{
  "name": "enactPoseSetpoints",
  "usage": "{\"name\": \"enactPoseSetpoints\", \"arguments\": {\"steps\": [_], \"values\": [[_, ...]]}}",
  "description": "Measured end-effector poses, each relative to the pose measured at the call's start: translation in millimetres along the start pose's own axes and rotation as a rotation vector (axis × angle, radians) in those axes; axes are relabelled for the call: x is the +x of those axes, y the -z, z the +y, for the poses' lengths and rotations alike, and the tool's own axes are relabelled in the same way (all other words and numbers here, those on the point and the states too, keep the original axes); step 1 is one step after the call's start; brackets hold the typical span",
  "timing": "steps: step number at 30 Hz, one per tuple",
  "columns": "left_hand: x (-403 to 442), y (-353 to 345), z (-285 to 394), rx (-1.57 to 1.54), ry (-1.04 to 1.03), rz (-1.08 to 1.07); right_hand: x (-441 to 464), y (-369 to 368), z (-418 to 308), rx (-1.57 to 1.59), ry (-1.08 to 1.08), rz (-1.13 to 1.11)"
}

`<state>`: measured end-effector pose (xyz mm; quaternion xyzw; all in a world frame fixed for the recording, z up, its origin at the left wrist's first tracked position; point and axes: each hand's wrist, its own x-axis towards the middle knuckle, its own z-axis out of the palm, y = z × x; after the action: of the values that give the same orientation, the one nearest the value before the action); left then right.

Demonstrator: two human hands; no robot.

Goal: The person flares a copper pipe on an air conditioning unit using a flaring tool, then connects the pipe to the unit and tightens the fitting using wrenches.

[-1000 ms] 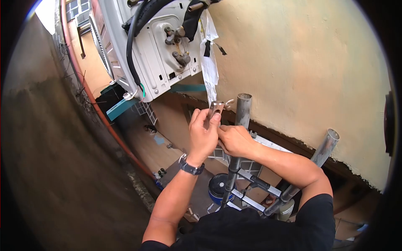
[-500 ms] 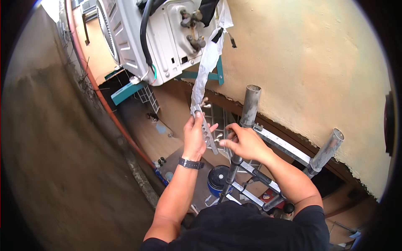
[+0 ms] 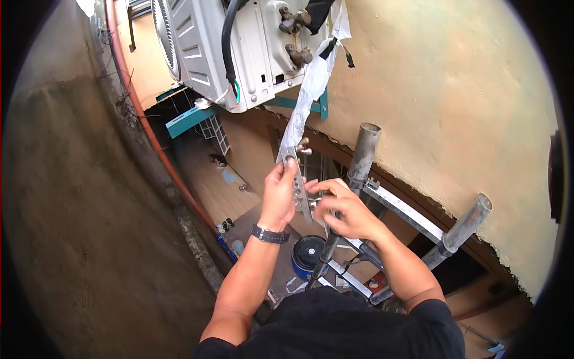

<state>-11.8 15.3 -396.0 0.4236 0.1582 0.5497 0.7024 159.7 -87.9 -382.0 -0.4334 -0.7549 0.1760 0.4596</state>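
Observation:
My left hand (image 3: 280,194), with a black-strapped watch on the wrist, is closed around a metal flaring bar (image 3: 301,184). The bar has a row of holes and stands tilted, its top end against a white-wrapped pipe (image 3: 309,90). One wing nut (image 3: 305,145) sticks out near the bar's upper end, another (image 3: 315,204) near its lower end. Beside that lower wing nut is my right hand (image 3: 347,209), fingers bent and thumb smeared by motion. Whether the fingers grip the nut I cannot tell.
Above hangs an air conditioner outdoor unit (image 3: 257,66) on a teal bracket (image 3: 188,121), with valves (image 3: 296,36) on its side. A telescopic ladder (image 3: 406,206) leans at the wall on the right. Far below stands a blue bucket with black lid (image 3: 309,254). A rough wall (image 3: 101,227) rises on the left.
My right hand has shifted in close to the lower wing nut, its fingers curling toward the bar. My left hand keeps its hold. The whole view has shifted slightly.

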Motion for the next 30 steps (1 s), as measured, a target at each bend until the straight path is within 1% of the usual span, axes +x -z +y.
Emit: {"name": "enactPoseSetpoints", "arguments": {"steps": [2,3,4,5,6,8,9,10,12,13,14,16,17,18,20,21,23,24,25,26,27,28,29,30], "values": [[-3.8,3.1,-0.7,0.107,-0.007,-0.020,12.3,4.4,-6.0,0.077,0.033,0.172],[-12.2,-6.2,4.7,0.174,-0.013,-0.087,19.0,6.8,-8.6,0.113,0.055,0.256],[-16.8,-10.3,4.3,0.173,-0.011,-0.099,33.2,12.3,-10.2,0.323,-0.300,0.361],[-19.3,-14.1,3.7,0.235,-0.024,-0.131,40.0,17.1,-5.5,0.434,-0.357,0.242],[-22.0,-17.9,4.6,0.298,-0.040,-0.162,43.7,15.7,-13.2,0.349,-0.314,0.249],[-27.0,-25.8,11.3,0.274,-0.050,-0.182,38.1,20.5,-15.1,-0.042,0.090,0.320],[-28.8,-26.3,13.8,0.318,-0.035,-0.202,41.7,35.7,-4.0,-0.232,0.463,0.281],[-29.9,-25.9,15.6,0.362,-0.022,-0.218,34.8,41.6,-21.7,-0.124,0.437,0.259],[-28.5,-23.3,15.0,0.357,-0.027,-0.204,28.9,40.8,-29.7,0.360,0.040,0.309],[-28.4,-25.1,15.8,0.365,-0.059,-0.206,32.6,39.8,-26.8,0.237,-0.054,0.380],[-27.7,-27.8,16.4,0.372,-0.092,-0.213,33.3,40.1,-25.5,0.235,-0.050,0.383],[-27.0,-33.0,18.4,0.361,-0.068,-0.228,34.3,45.1,-25.0,-0.249,0.250,0.232],[-27.1,-34.9,19.8,0.352,-0.040,-0.233,34.9,45.9,-25.7,-0.363,0.313,0.269],[-27.1,-36.4,20.5,0.348,-0.049,-0.237,36.6,46.5,-27.7,-0.469,0.458,0.305],[-27.5,-37.9,24.2,0.306,0.040,-0.252,39.1,59.1,-16.7,-0.727,0.687,0.214],[-31.2,-39.9,31.2,0.188,0.222,-0.251,39.7,62.0,-16.3,-0.732,0.689,0.214],[-34.1,-44.3,26.2,0.189,0.191,-0.249,44.2,65.4,-17.3,-0.755,0.740,0.173],[-33.7,-46.3,26.1,0.192,0.161,-0.244,45.2,65.1,-28.9,-0.759,0.749,0.176],[-33.6,-49.6,32.5,0.252,0.119,-0.260,42.4,63.6,-49.3,-0.539,0.519,0.249],[-33.4,-54.9,36.4,0.247,0.115,-0.266,39.2,63.4,-60.9,-0.319,0.285,0.315],[-32.4,-60.9,39.2,0.317,-0.022,-0.286,33.4,72.6,-59.3,-0.081,0.046,0.182],[-30.9,-64.5,41.2,0.388,-0.156,-0.299,35.7,77.7,-57.5,-0.087,0.044,0.180],[-24.8,-64.3,42.4,0.506,-0.223,-0.312,41.9,82.4,-54.1,0.131,-0.180,0.078],[-22.1,-67.1,45.9,0.503,-0.220,-0.310,46.8,85.0,-55.5,0.348,-0.404,-0.026]]}}
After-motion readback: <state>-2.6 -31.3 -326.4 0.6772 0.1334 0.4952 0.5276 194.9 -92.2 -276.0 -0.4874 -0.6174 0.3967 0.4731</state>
